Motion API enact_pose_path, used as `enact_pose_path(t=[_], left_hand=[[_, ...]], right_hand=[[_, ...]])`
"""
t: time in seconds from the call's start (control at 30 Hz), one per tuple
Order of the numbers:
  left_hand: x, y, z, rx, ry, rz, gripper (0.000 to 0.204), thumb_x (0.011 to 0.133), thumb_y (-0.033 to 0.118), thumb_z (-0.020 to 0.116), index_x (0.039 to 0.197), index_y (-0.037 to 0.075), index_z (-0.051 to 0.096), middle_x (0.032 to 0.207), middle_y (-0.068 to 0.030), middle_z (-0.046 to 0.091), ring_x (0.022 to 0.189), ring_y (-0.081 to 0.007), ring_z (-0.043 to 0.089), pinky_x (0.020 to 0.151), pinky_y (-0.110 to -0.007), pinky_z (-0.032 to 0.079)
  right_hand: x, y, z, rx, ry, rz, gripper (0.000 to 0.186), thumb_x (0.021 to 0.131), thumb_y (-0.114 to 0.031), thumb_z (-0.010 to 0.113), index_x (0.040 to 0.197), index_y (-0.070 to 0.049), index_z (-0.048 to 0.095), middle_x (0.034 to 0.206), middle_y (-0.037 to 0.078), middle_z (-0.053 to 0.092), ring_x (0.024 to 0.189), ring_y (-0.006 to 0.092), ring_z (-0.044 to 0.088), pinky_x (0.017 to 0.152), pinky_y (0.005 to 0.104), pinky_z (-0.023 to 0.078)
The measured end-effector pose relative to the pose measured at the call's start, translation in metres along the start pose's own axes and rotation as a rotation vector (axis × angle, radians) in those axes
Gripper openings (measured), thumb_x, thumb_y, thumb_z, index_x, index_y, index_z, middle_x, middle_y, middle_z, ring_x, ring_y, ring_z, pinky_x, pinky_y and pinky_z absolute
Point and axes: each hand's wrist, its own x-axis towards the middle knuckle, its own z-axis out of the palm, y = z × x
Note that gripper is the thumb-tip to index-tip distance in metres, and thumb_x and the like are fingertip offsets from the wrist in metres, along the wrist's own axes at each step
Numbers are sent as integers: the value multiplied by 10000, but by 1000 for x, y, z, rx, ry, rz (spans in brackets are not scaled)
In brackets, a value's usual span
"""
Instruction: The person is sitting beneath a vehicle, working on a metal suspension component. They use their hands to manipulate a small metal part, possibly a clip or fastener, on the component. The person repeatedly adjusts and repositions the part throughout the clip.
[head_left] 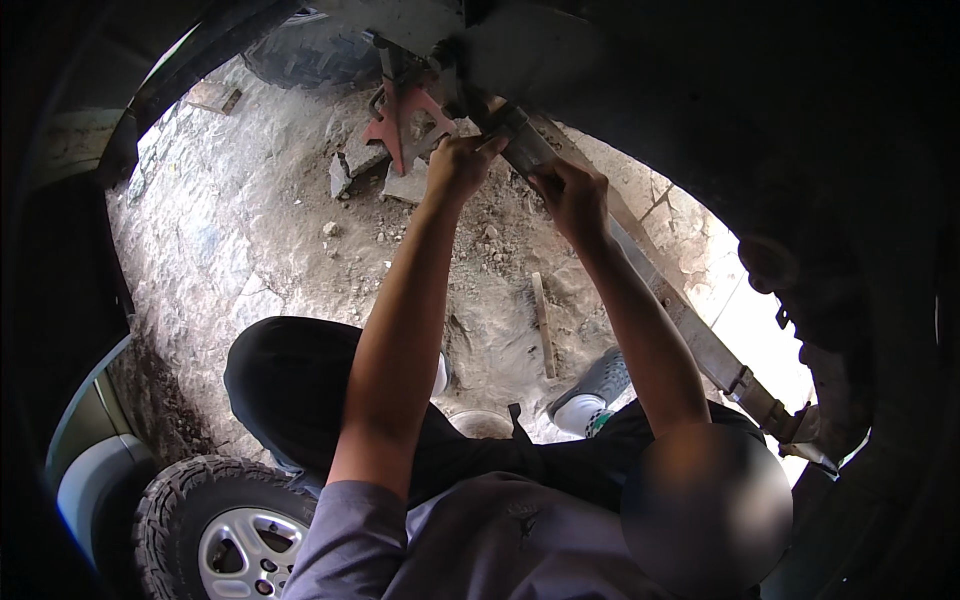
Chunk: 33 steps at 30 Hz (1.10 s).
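A leaf spring (pixel 655 268), a long stack of flat metal strips with clips, slants from the upper middle down to the lower right. My left hand (pixel 462 168) is closed at its upper end, thumb and forefinger pressed together beside a dark metal clamp (pixel 508 122). What those fingers hold is too dark to make out. Just to the right, my right hand (pixel 575 198) curls its fingers over the edge of the leaf spring. Both arms reach forward under the vehicle's dark underside.
A red jack stand (pixel 402 118) stands on broken concrete (pixel 358 165) left of my hands. A wooden strip (pixel 543 325) lies on the dirt ground near my shoe (pixel 605 378). At the lower left is a wheel (pixel 235 530); another tyre (pixel 310 52) shows at the top.
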Motion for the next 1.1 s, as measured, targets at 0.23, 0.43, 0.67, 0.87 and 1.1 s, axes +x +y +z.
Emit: enact_pose_path(t=[0.23, 0.43, 0.67, 0.87, 1.1], left_hand=[[11, -25, 7, 57, -1, 118, 447, 904, 586, 731, 1128, 212, 830, 1050, -183, 782, 1039, -376, 744, 930, -464, 558], [11, -34, 5, 36, 2, 80, 430, 917, 575, 720, 1147, 228, 826, 1103, -167, 782, 1099, -358, 727, 957, -460, 545], [10, -23, 5, 124, 14, 129, 405, 936, 556, 700, 1123, 221, 831, 1063, -177, 782, 1064, -366, 735, 950, -467, 547], [15, -18, 3, 307, -203, 73, 326, 1054, 367, 576, 1341, 296, 712, 1297, -116, 726, 1159, -316, 703, 978, -436, 552], [9, -27, 2, -31, -17, 69, 437, 927, 590, 692, 1154, 240, 824, 1026, -154, 792, 1054, -335, 746, 925, -462, 547]], right_hand=[[31, -22, 22, 27, 58, -59, 148, 880, -194, 842, 995, -114, 792, 831, 121, 768, 737, 273, 761, 718, 383, 583], [4, -7, 6, -43, 26, -60, 145, 870, -196, 850, 981, -119, 797, 803, 111, 767, 717, 257, 757, 709, 374, 576], [2, -10, 8, -17, 40, 8, 123, 853, -164, 848, 946, -109, 789, 817, 132, 762, 753, 296, 759, 713, 410, 585], [27, -17, 17, -32, 43, -73, 121, 859, -169, 841, 947, -105, 787, 817, 120, 765, 747, 287, 761, 725, 395, 585], [-3, -8, 4, -45, 23, -18, 110, 844, -126, 830, 938, -105, 778, 812, 151, 742, 769, 341, 735, 740, 443, 578]])
